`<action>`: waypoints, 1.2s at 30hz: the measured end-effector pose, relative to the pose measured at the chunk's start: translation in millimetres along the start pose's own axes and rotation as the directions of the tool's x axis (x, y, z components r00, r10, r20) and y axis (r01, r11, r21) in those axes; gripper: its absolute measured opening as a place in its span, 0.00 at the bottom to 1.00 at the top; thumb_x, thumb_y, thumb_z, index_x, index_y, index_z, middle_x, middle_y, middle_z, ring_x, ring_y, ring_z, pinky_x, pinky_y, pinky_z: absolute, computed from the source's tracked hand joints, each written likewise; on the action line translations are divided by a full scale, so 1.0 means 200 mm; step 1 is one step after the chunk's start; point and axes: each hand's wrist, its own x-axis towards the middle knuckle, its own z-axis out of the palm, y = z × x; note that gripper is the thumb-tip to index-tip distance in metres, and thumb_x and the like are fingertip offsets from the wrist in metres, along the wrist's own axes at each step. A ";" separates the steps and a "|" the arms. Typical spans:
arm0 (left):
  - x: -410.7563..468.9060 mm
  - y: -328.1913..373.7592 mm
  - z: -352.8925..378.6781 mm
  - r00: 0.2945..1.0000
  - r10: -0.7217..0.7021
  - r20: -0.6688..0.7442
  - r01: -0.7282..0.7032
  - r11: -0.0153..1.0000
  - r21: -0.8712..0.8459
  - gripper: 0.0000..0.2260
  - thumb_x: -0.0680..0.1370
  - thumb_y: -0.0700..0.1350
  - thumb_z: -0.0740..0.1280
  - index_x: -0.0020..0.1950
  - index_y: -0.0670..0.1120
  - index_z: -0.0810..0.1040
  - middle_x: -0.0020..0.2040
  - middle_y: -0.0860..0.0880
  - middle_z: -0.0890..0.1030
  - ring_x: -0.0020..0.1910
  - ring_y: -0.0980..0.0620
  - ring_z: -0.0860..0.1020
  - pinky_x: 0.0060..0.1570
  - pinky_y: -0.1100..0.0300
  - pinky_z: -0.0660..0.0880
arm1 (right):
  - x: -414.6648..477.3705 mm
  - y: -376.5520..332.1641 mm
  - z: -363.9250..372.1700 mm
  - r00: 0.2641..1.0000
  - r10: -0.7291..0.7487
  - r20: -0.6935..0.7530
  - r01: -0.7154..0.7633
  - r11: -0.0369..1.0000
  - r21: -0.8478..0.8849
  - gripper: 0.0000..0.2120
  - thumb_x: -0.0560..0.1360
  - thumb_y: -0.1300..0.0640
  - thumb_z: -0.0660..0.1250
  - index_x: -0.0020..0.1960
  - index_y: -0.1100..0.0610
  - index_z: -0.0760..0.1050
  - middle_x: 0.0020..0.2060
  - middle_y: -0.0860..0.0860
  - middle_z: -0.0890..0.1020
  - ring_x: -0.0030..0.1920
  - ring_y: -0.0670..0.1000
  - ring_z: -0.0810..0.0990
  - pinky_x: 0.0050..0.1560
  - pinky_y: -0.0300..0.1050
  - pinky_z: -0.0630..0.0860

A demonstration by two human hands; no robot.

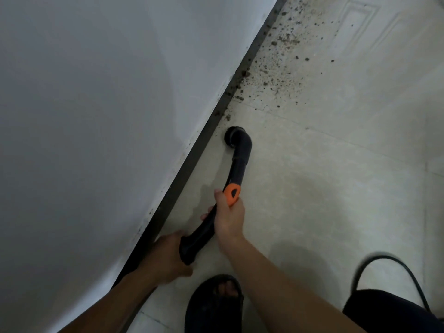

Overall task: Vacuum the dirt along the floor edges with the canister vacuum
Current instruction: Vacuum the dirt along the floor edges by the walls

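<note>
A black vacuum wand point(237, 164) with an orange slider point(232, 193) runs from the lower middle up to a round nozzle point(232, 138) that sits on the pale tiled floor, close beside the dark skirting strip point(192, 162). My right hand point(229, 216) grips the wand just below the orange slider. My left hand point(168, 255) holds the thick lower end of the handle point(192, 246). Dark crumbs of dirt point(271, 68) lie scattered along the skirting and over the tiles beyond the nozzle, toward the top of the view.
A white wall point(96, 116) fills the left side. My foot in a black sandal point(213, 306) stands at the bottom middle. A black cable point(394, 267) loops over the floor at the lower right, above a dark trouser leg point(384, 313).
</note>
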 end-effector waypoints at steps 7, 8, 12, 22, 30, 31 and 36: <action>-0.01 0.02 -0.04 0.996 0.014 -0.092 -0.021 0.997 -0.079 0.17 0.60 0.40 0.76 0.42 0.48 0.72 0.40 0.50 0.77 0.38 0.52 0.77 0.34 0.59 0.74 | 0.06 -0.07 0.10 0.996 -0.020 0.081 0.024 0.999 -0.044 0.12 0.77 0.51 0.68 0.49 0.60 0.70 0.35 0.60 0.77 0.31 0.58 0.79 0.29 0.43 0.77; 0.01 0.05 -0.05 0.991 0.021 -0.130 -0.034 0.994 -0.100 0.17 0.60 0.41 0.75 0.44 0.48 0.72 0.40 0.50 0.78 0.39 0.53 0.78 0.36 0.58 0.76 | 0.09 -0.11 0.11 0.996 -0.032 0.080 0.037 0.997 -0.062 0.13 0.77 0.51 0.68 0.49 0.60 0.71 0.36 0.60 0.77 0.32 0.59 0.80 0.29 0.43 0.77; 0.07 0.14 -0.07 0.964 0.072 -0.256 -0.109 0.985 -0.132 0.21 0.61 0.44 0.75 0.50 0.47 0.73 0.43 0.51 0.80 0.41 0.52 0.79 0.41 0.50 0.79 | 0.19 -0.27 0.11 0.997 -0.045 0.059 0.049 0.997 -0.056 0.11 0.77 0.53 0.67 0.46 0.60 0.72 0.33 0.57 0.77 0.32 0.58 0.79 0.28 0.42 0.77; 0.07 0.10 -0.01 0.981 0.037 -0.190 -0.055 0.994 -0.090 0.19 0.58 0.45 0.74 0.45 0.50 0.71 0.41 0.53 0.78 0.39 0.53 0.78 0.39 0.53 0.79 | 0.14 -0.15 0.08 0.999 -0.033 0.015 0.034 0.997 -0.072 0.13 0.78 0.50 0.67 0.49 0.59 0.71 0.35 0.57 0.78 0.29 0.55 0.80 0.31 0.45 0.79; 0.38 0.46 -0.17 0.939 0.150 -0.308 -0.172 0.984 -0.046 0.18 0.65 0.43 0.74 0.50 0.46 0.71 0.47 0.48 0.78 0.43 0.47 0.79 0.42 0.52 0.78 | 0.47 -0.56 0.12 0.995 -0.073 -0.068 0.066 0.993 -0.100 0.13 0.77 0.49 0.67 0.48 0.59 0.72 0.34 0.55 0.78 0.25 0.53 0.80 0.31 0.45 0.79; 0.42 0.50 -0.18 0.937 0.158 -0.310 -0.180 0.983 -0.041 0.18 0.66 0.43 0.74 0.51 0.47 0.71 0.48 0.47 0.78 0.44 0.47 0.79 0.43 0.51 0.78 | 0.51 -0.60 0.11 0.994 -0.075 -0.074 0.067 0.993 -0.101 0.13 0.77 0.49 0.67 0.48 0.59 0.72 0.34 0.55 0.78 0.25 0.53 0.80 0.32 0.45 0.79; 0.51 0.60 -0.24 0.923 0.158 -0.352 -0.180 0.983 -0.032 0.16 0.68 0.45 0.72 0.51 0.46 0.70 0.46 0.48 0.78 0.42 0.47 0.79 0.41 0.51 0.79 | 0.61 -0.75 0.14 0.999 -0.050 -0.009 0.049 0.995 -0.082 0.12 0.78 0.51 0.67 0.47 0.59 0.70 0.34 0.56 0.77 0.27 0.55 0.79 0.33 0.46 0.80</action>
